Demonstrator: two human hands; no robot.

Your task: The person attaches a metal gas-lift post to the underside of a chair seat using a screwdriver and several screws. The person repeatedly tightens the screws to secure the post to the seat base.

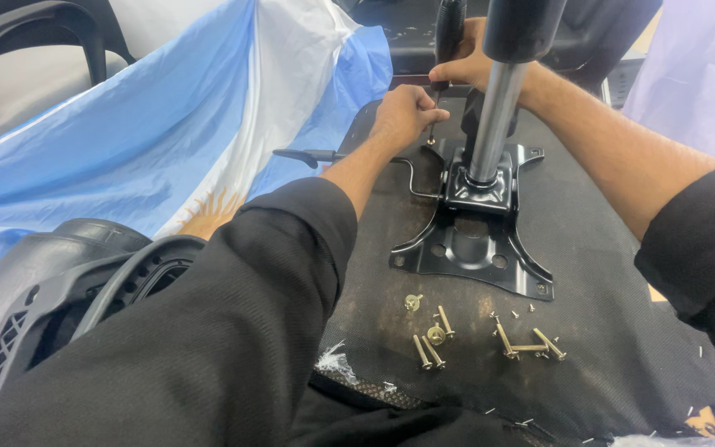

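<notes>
A black stamped-metal chair mechanism plate [475, 248] lies flat on the dark fabric-covered underside of an upturned seat [606, 314], roughly at the middle of the view. The plate is glossy, with splayed corner tabs carrying bolt holes and a raised square housing at its centre. From that housing a polished silver gas-lift cylinder [490, 124] stands upright, topped by a black sleeve that runs out of the frame. A thin bent wire lever with a black handle [308, 155] sticks out of the plate toward the left.

The right hand [467, 64] is wrapped around the black handle of a screwdriver [448, 37], fingers closed tight on it, with the shaft pointing down at the far left corner of the plate. The left hand [405, 114] sits just beside the shaft, its fingers curled together in a loose fist by the tip (whether they pinch the screw or the shaft cannot be told).

Nearer the camera, a scatter of brass-coloured bolts and washers [432, 335] rests on the seat fabric, with an L-shaped hex key [531, 343] among them. A light-blue and white cloth [175, 124] is spread to the left, and a black plastic chair part [51, 281] lies at lower left.
</notes>
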